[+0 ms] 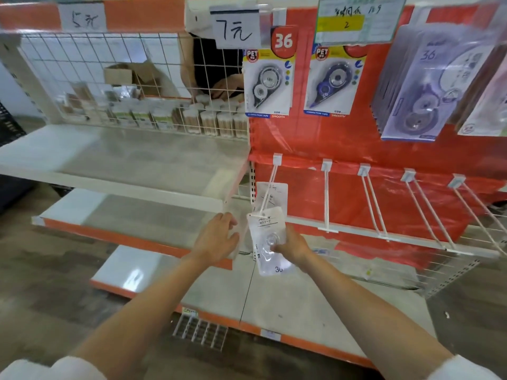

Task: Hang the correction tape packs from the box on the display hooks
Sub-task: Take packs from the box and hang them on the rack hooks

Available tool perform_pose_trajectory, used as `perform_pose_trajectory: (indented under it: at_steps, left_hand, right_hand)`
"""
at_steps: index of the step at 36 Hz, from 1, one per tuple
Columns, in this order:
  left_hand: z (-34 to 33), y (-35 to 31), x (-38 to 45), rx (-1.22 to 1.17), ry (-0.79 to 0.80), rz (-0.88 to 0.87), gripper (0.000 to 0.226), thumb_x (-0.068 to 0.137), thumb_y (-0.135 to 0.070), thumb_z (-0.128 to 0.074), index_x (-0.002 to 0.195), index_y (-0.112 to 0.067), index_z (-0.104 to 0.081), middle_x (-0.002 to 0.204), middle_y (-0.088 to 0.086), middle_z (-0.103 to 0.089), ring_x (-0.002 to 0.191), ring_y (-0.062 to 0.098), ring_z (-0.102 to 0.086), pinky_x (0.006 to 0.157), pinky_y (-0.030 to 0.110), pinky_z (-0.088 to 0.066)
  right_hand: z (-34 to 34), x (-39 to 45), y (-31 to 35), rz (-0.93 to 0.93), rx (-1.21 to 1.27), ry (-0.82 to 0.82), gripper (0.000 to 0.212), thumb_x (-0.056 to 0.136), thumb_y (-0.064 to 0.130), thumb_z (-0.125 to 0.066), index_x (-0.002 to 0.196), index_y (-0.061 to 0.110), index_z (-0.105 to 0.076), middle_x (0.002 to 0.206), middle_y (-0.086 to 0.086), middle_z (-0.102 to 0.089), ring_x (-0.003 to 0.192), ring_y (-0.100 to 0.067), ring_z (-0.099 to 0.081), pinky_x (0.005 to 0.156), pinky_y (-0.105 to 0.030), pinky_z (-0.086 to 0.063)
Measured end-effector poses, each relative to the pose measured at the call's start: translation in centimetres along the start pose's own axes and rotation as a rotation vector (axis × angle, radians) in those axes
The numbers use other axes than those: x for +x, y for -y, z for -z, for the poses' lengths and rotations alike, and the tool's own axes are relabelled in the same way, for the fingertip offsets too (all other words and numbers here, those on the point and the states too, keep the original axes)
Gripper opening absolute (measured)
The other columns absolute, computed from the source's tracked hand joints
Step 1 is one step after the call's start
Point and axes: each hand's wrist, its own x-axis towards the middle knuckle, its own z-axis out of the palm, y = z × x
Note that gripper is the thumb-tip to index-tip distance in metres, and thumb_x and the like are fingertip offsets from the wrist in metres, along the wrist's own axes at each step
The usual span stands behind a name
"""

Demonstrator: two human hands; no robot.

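Observation:
My right hand (292, 246) grips a clear correction tape pack (267, 239) with a white header card and "36" printed low on it. The pack's top sits at the tip of the leftmost white display hook (267, 192). Another white-carded pack (271, 192) hangs further back on that same hook. My left hand (218, 238) hovers just left of the pack, fingers relaxed and holding nothing, near the corner of the grey shelf (164, 187). The box is out of view.
Several bare white hooks (326, 193) jut from the red back panel to the right. Above hang coloured correction tape packs (267, 83) and a thick bunch (422, 86). Another person's hand (227, 87) shows behind the wire grid, near cotton swab tubs (208, 119).

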Motion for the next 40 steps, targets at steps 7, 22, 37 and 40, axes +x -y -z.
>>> perform_pose_trajectory:
  at_steps: [7, 22, 37, 40]
  left_hand:
    - [-0.1, 0.4, 0.4, 0.007, -0.002, -0.021, 0.028, 0.09, -0.016, -0.059, 0.116, -0.005, -0.056, 0.113, 0.009, -0.059, 0.104, 0.022, -0.058, 0.093, 0.034, -0.045]
    - [0.4, 0.3, 2.2, 0.055, 0.006, -0.064, 0.029, 0.092, -0.019, -0.058, 0.119, -0.009, -0.055, 0.115, 0.006, -0.06, 0.105, 0.019, -0.057, 0.09, 0.028, -0.044]
    - [1.2, -3.9, 4.1, 0.021, -0.005, -0.245, 0.026, 0.089, -0.013, -0.061, 0.114, -0.007, -0.058, 0.112, 0.005, -0.06, 0.101, 0.02, -0.057, 0.085, 0.024, -0.042]
    - [0.6, -5.4, 4.6, 0.045, 0.005, -0.296, 0.027, 0.09, -0.016, -0.061, 0.115, -0.009, -0.057, 0.114, 0.004, -0.059, 0.104, 0.018, -0.054, 0.085, 0.02, -0.037]
  right_hand:
    - [-0.8, 1.2, 0.1, -0.053, -0.001, -0.008, 0.063, 0.088, 0.009, -0.065, 0.141, 0.008, -0.032, 0.13, -0.016, -0.053, 0.115, -0.032, -0.053, 0.088, -0.036, -0.045]
    - [0.9, 5.9, 3.1, -0.06, -0.158, -0.103, 0.049, 0.093, 0.014, -0.06, 0.133, -0.005, -0.038, 0.129, -0.021, -0.054, 0.118, -0.036, -0.053, 0.089, -0.036, -0.044]
    - [5.8, 5.4, 4.8, 0.044, -0.647, -0.186, 0.048, 0.093, 0.001, -0.047, 0.138, 0.002, -0.032, 0.124, -0.022, -0.056, 0.113, -0.037, -0.055, 0.08, -0.038, -0.045]
    - [7.7, 3.8, 4.6, 0.128, -0.767, -0.212, 0.054, 0.089, -0.003, -0.045, 0.141, 0.002, -0.032, 0.126, -0.022, -0.053, 0.115, -0.037, -0.053, 0.084, -0.04, -0.046]
